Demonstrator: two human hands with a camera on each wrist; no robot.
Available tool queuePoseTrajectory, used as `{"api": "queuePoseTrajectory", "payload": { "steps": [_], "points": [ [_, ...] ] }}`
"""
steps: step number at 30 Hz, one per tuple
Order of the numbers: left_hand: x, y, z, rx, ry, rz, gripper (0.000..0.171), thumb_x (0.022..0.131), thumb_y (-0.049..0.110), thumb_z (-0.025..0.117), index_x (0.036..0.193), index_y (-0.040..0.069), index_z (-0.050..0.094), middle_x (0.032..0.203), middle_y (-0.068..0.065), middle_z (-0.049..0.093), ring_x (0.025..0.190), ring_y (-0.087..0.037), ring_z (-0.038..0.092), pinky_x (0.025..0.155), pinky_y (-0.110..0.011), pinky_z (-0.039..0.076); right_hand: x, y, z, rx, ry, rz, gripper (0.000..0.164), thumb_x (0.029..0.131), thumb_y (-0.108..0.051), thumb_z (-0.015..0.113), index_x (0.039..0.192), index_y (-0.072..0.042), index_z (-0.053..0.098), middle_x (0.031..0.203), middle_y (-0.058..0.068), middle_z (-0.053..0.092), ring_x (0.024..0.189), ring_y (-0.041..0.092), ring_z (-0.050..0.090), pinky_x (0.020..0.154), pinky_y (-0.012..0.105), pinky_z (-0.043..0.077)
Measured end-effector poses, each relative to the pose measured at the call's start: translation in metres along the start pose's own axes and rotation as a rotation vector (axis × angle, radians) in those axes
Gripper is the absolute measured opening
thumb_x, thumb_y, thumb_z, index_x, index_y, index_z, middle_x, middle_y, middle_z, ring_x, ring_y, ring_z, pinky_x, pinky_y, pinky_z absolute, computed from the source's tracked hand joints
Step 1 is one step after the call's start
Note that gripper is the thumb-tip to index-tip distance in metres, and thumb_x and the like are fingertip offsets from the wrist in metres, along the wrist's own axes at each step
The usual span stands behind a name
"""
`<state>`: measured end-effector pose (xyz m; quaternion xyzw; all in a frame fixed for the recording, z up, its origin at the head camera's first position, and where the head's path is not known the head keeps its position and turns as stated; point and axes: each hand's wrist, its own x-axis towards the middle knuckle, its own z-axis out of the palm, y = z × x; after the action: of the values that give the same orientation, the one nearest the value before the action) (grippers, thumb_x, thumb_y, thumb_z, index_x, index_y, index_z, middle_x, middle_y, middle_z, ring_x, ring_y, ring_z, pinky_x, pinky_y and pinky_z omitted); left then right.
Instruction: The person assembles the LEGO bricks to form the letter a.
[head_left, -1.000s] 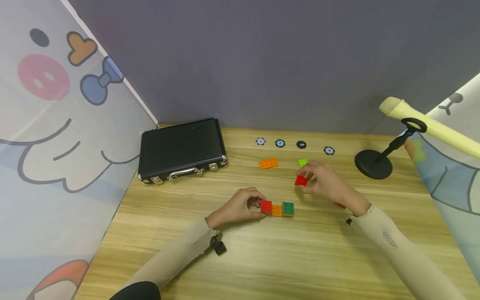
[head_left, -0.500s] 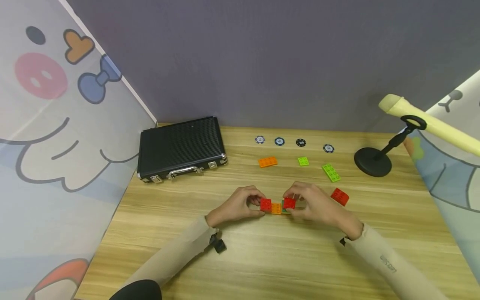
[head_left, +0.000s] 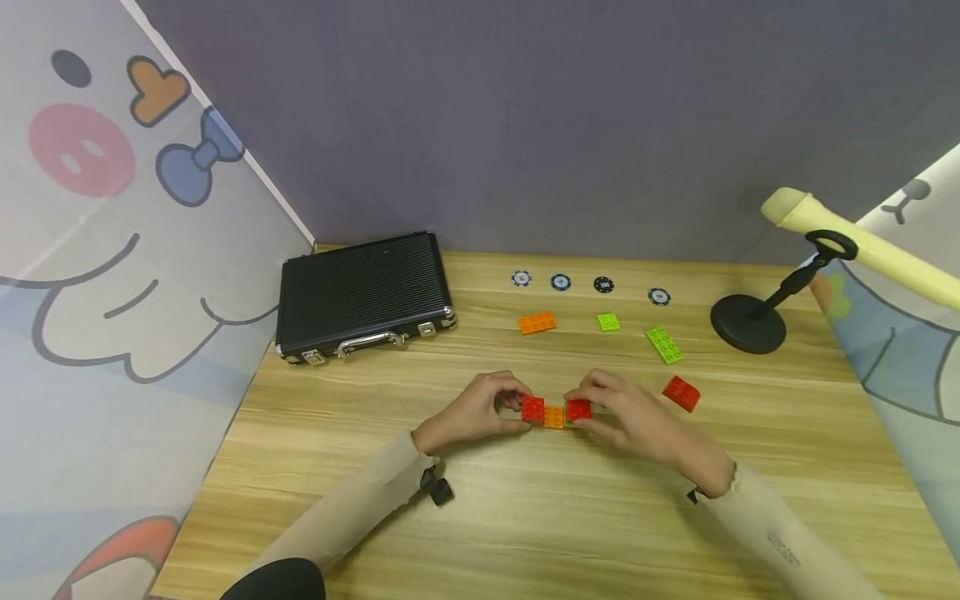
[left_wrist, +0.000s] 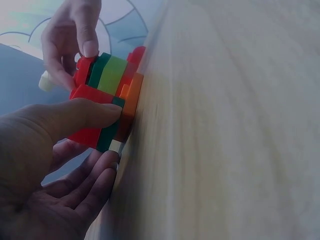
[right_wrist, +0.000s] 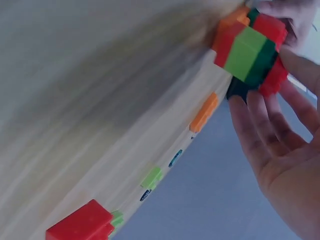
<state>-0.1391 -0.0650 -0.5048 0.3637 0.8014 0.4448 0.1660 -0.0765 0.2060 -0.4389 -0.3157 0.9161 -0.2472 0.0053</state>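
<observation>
Low on the wooden table stands a joined toy brick build, with an orange brick (head_left: 553, 417) linking two stacks. My left hand (head_left: 474, 410) holds the left stack, thumb and fingers on its red brick (head_left: 533, 409) and the green brick (left_wrist: 105, 139) under it. On the right stack, my right hand (head_left: 633, 421) pinches a small red brick (head_left: 578, 409) that sits on top of a dark green brick (right_wrist: 262, 62). Beneath that come a light green brick (right_wrist: 245, 52) and another red one. In the head view the right stack's lower bricks are mostly hidden.
Behind the hands lie an orange brick (head_left: 537, 323), a small light green brick (head_left: 608, 322), a long light green brick (head_left: 663, 345) and a red brick (head_left: 681, 393). Several poker chips (head_left: 560, 282) line the back. A black case (head_left: 363, 292) and a microphone stand (head_left: 748, 323) flank them.
My right hand has carried the small red brick from beside the light green brick leftward and nearer, down onto the green brick of the build. My left hand has kept its hold.
</observation>
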Motion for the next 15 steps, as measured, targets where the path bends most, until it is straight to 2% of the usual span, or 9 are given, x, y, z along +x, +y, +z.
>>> {"api": "queuePoseTrajectory", "payload": {
  "steps": [3,6,10,15],
  "points": [
    [0.000,0.000,0.000,-0.004,0.002,0.000,0.039,0.076,0.017,0.085,0.111,0.013,0.069,0.099,0.003,0.067,0.085,-0.005,0.066,0.079,-0.017,0.056,-0.004,-0.002,0.006,-0.090,0.062,-0.046,0.031,0.088,-0.026,0.074,0.117,-0.015,0.069,0.104,-0.009,0.058,0.087,0.002,0.054,0.073,0.022,0.054],
    [-0.001,0.000,0.000,-0.001,0.004,0.000,0.039,0.076,0.017,0.085,0.112,0.013,0.070,0.098,0.003,0.067,0.085,-0.005,0.066,0.078,-0.017,0.056,-0.007,-0.004,0.010,-0.155,0.101,-0.050,0.032,0.088,-0.026,0.074,0.117,-0.015,0.069,0.108,-0.008,0.059,0.092,0.002,0.055,0.075,0.024,0.055],
    [-0.001,0.000,-0.001,0.004,0.001,-0.007,0.039,0.076,0.018,0.085,0.112,0.014,0.069,0.099,0.004,0.067,0.086,-0.004,0.065,0.079,-0.016,0.056,-0.009,-0.007,0.012,-0.177,0.106,-0.028,0.032,0.089,-0.026,0.073,0.120,-0.016,0.068,0.111,-0.007,0.058,0.099,0.005,0.056,0.079,0.028,0.056],
    [-0.001,0.001,0.000,0.006,0.000,-0.013,0.040,0.076,0.019,0.085,0.113,0.013,0.069,0.099,0.004,0.067,0.086,-0.004,0.065,0.079,-0.016,0.056,-0.009,-0.008,0.012,-0.165,0.104,-0.023,0.032,0.090,-0.025,0.072,0.120,-0.015,0.068,0.111,-0.007,0.058,0.099,0.005,0.056,0.081,0.028,0.056]
  ]
}}
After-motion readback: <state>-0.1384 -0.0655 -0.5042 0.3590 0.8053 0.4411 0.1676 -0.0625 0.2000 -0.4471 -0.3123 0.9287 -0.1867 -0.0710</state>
